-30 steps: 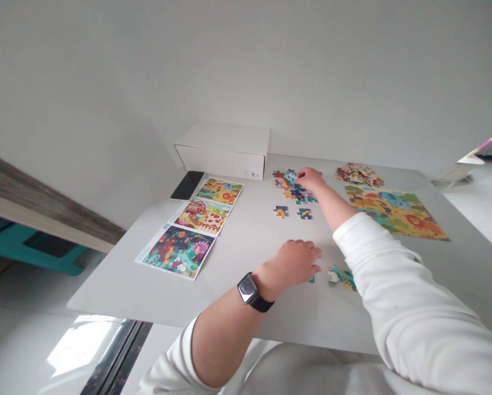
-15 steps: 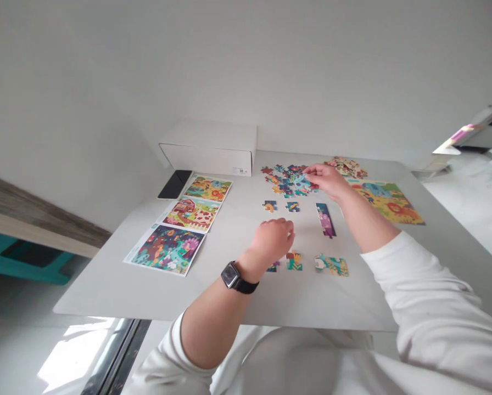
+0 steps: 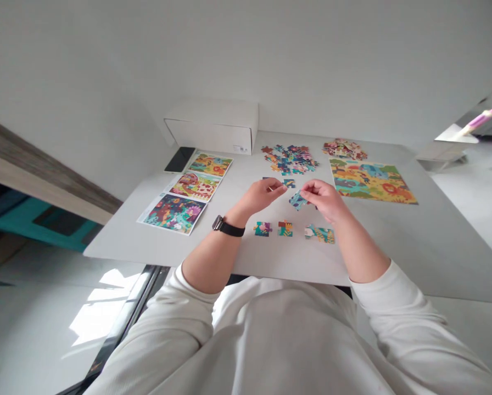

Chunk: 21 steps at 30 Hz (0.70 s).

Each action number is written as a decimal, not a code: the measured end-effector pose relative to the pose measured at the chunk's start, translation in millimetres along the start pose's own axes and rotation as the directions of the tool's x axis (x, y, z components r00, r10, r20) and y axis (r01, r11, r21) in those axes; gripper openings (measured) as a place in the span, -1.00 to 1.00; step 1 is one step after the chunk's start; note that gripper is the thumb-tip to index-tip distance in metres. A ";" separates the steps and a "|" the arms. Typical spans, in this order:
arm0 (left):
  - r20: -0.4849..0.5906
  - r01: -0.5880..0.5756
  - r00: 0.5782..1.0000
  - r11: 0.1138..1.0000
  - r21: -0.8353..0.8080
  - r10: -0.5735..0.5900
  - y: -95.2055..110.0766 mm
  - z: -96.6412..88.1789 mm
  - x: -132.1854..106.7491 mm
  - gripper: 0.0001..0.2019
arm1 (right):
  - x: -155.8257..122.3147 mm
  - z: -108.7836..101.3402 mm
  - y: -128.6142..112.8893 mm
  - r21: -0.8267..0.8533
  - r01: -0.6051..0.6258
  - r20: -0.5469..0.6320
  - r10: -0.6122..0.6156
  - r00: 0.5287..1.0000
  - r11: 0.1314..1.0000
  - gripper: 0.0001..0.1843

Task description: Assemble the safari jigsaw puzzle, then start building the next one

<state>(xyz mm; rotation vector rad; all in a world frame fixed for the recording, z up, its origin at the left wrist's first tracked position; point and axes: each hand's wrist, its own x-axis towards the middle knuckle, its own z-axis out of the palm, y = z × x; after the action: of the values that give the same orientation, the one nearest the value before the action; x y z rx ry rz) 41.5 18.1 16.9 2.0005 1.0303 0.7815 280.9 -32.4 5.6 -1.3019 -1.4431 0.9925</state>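
My right hand (image 3: 322,198) pinches a light-blue puzzle piece (image 3: 297,201) and holds it tilted over the table's middle. Left of it, my left hand (image 3: 266,195), wearing a black watch on the wrist, has thumb and fingers drawn together; whether anything is between them is hidden. Just beyond its fingertips lies a dark-blue piece (image 3: 289,183), and another is mostly covered by that hand. Closer to me sit a purple-and-teal piece (image 3: 263,229), a brown-and-yellow piece (image 3: 285,229) and a joined teal strip (image 3: 320,233). My right hand largely covers the purple strip.
A loose puzzle pile (image 3: 290,159) lies beyond my hands, a second pile (image 3: 345,148) to its right. An assembled animal puzzle (image 3: 372,181) is at right. At left are a picture sheet (image 3: 172,213), a phone (image 3: 180,159) and a white box (image 3: 211,134).
My right hand has come back from the pile toward me, bringing the light-blue piece. My left hand has moved forward, uncovering the purple-and-teal piece. The camera view has tilted.
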 end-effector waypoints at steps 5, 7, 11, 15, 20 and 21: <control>0.121 -0.001 0.993 0.999 -0.034 0.005 -5.5 9.0 0.4 -0.75 | -1.8 12.8 10.6 -0.008 0.014 0.049 -0.014 0.999 1.000 -0.48; 0.165 0.007 0.986 0.999 -0.044 0.001 -8.0 12.8 0.4 -0.77 | -2.5 14.3 12.9 -0.023 0.021 0.054 -0.020 0.998 1.000 -0.50; 0.225 -0.004 0.974 0.998 -0.064 0.018 -8.7 14.5 -0.3 -0.78 | -4.4 16.1 14.3 -0.042 0.024 0.077 -0.021 0.997 0.999 -0.54; 0.195 -0.016 0.980 0.998 -0.058 0.027 -11.2 -3.9 0.4 -0.80 | -5.6 9.7 10.8 -0.073 0.014 0.058 -0.010 0.998 0.997 -0.49; -0.134 0.167 0.974 0.977 -0.132 -0.184 -33.6 -50.1 4.4 -0.85 | -4.0 -9.6 8.3 -0.013 0.001 -0.133 -0.002 0.991 1.000 -0.46; -0.177 0.197 0.959 0.970 -0.142 -0.221 -39.7 -57.6 4.7 -0.86 | -3.2 -12.9 8.7 0.009 0.003 -0.167 -0.002 0.986 1.000 -0.46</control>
<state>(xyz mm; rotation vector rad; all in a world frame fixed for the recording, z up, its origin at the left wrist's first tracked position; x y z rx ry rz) -16.6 57.4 16.2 1.7034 1.2502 0.9117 295.6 -34.8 0.0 -1.3434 -1.3104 0.8653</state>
